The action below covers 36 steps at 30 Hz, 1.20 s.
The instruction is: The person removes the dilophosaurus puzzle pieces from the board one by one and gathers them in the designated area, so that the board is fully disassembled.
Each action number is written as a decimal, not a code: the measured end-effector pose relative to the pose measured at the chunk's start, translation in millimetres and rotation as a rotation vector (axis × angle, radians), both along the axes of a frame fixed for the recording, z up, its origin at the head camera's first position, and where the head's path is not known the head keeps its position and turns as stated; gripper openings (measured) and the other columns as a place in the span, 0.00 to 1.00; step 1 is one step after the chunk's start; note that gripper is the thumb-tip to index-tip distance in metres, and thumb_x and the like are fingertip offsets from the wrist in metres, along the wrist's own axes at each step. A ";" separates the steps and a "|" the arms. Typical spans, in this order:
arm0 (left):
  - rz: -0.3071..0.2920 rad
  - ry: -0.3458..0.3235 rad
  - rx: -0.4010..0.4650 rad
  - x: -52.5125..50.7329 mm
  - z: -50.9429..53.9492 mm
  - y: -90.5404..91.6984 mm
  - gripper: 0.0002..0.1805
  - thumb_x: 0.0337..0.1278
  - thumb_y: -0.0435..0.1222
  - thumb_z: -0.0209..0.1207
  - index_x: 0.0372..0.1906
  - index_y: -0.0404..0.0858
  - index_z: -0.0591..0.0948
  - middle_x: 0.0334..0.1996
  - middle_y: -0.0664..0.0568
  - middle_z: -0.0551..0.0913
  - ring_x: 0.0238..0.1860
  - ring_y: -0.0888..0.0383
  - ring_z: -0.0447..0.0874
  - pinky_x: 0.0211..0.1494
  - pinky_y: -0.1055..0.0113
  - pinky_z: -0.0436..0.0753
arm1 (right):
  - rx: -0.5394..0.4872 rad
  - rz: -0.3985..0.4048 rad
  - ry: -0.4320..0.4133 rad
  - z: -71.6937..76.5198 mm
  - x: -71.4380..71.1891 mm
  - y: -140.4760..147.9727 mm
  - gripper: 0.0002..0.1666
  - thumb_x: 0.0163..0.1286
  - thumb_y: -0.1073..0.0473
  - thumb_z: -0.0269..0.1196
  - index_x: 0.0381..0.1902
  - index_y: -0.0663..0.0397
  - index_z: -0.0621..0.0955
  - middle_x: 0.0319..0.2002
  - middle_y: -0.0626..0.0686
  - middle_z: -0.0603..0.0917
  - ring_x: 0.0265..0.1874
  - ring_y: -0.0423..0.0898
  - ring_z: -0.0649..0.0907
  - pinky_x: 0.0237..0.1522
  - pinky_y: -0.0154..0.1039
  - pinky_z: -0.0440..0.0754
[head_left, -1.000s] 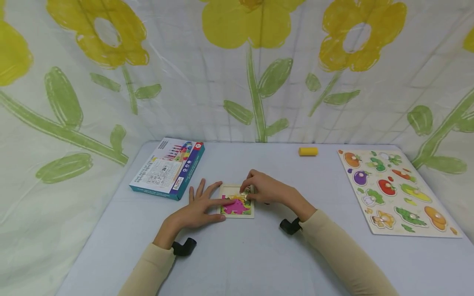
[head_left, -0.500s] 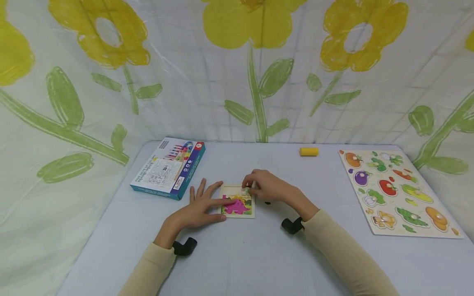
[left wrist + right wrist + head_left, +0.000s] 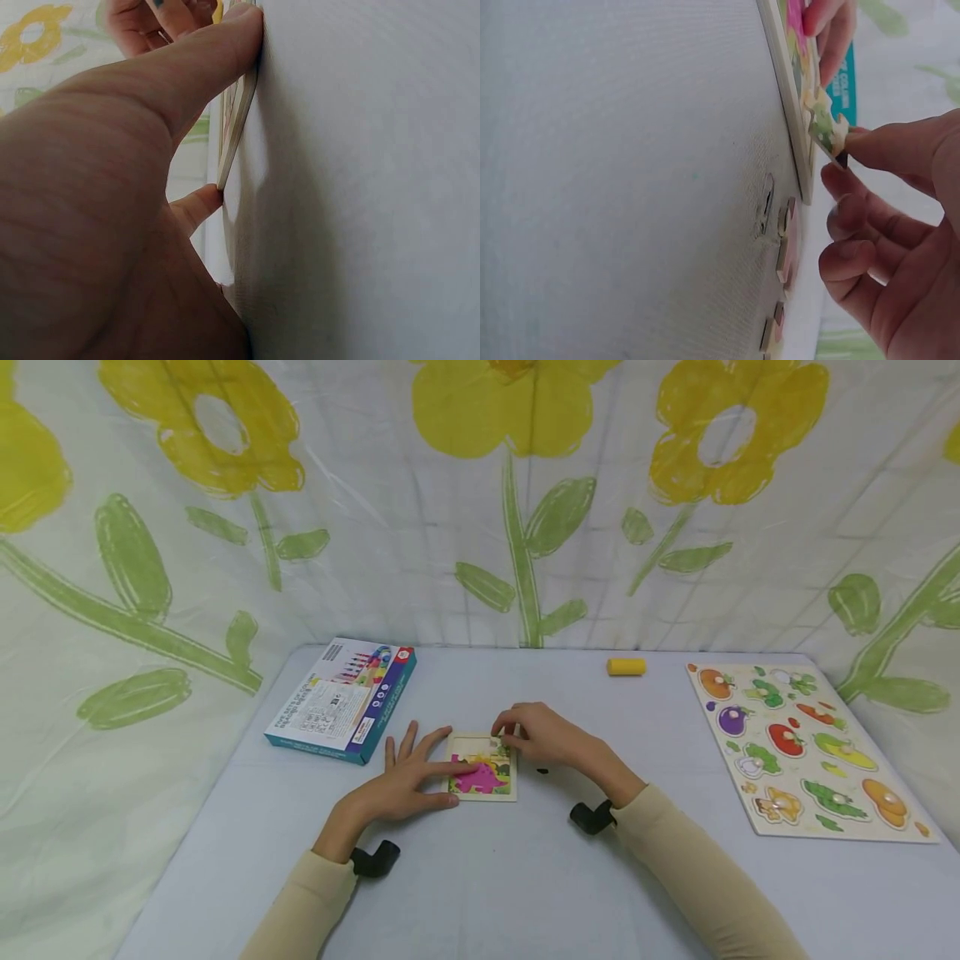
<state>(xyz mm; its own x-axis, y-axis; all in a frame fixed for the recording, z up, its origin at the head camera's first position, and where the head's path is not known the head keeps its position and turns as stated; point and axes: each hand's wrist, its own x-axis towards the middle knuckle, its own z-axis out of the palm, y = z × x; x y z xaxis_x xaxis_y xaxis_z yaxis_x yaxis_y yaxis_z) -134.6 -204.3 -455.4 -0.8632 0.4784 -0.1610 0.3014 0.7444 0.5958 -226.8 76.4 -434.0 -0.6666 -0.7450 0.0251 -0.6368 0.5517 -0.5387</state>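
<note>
A small wooden puzzle frame (image 3: 514, 787) with a pink dinosaur picture (image 3: 478, 780) lies on the table. From its left side, the left hand (image 3: 397, 789) reaches over with spread fingers; its index finger rests on the picture and its thumb touches the lower left edge. At the frame's upper right corner the right hand (image 3: 551, 737) pinches a green and cream puzzle piece (image 3: 823, 126) between thumb and finger. In the right wrist view that piece is tilted over the frame's edge (image 3: 786, 97). The left wrist view shows the left thumb (image 3: 232, 34) at the frame's edge.
Loose puzzle pieces (image 3: 786, 251) lie beside the frame, near the right hand. A boxed set (image 3: 337, 700) stands at the back left, a yellow cylinder (image 3: 626, 667) at the back. A vegetable puzzle board (image 3: 806, 802) is on the right. Behind hangs a flowered curtain (image 3: 375, 568).
The right hand has shifted slightly with its piece, up and right toward the frame's upper right corner. The left hand keeps its place on the picture.
</note>
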 end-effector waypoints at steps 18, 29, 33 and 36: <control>-0.003 0.007 0.007 0.5 0.5 0.2 0.29 0.68 0.54 0.67 0.72 0.63 0.79 0.88 0.45 0.46 0.85 0.26 0.18 0.75 0.20 0.19 | -0.080 -0.068 -0.148 -5.1 -6.2 4.0 0.12 0.77 0.64 0.62 0.49 0.48 0.90 0.40 0.50 0.91 0.26 0.39 0.80 0.30 0.33 0.81; 0.006 0.002 -0.004 1.1 0.5 0.2 0.29 0.68 0.54 0.67 0.72 0.64 0.79 0.88 0.46 0.46 0.85 0.27 0.19 0.76 0.21 0.19 | -0.108 -0.084 -0.216 -2.3 -6.4 10.4 0.11 0.78 0.63 0.62 0.50 0.49 0.89 0.37 0.49 0.90 0.23 0.40 0.80 0.28 0.34 0.80; 0.003 0.009 0.003 1.5 1.0 0.6 0.29 0.68 0.54 0.67 0.72 0.63 0.79 0.88 0.46 0.46 0.85 0.26 0.19 0.76 0.20 0.19 | -0.127 -0.090 -0.223 -2.4 -6.4 17.4 0.10 0.77 0.63 0.63 0.50 0.49 0.89 0.37 0.49 0.90 0.25 0.40 0.82 0.31 0.35 0.81; 0.001 0.018 0.009 1.8 2.1 1.0 0.29 0.68 0.53 0.67 0.72 0.62 0.79 0.88 0.45 0.47 0.85 0.26 0.20 0.76 0.20 0.19 | -0.137 -0.090 -0.215 -1.9 -7.5 24.8 0.11 0.77 0.63 0.63 0.50 0.48 0.89 0.37 0.48 0.90 0.29 0.40 0.82 0.34 0.36 0.82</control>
<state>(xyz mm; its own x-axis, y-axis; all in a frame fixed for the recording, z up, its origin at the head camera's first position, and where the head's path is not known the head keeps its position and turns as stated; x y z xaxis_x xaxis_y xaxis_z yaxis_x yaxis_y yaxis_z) -132.8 -203.3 -453.3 -0.8663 0.4791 -0.1414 0.3115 0.7395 0.5968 -234.3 101.2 -435.8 -0.7306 -0.6822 -0.0278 -0.4518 0.5136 -0.7294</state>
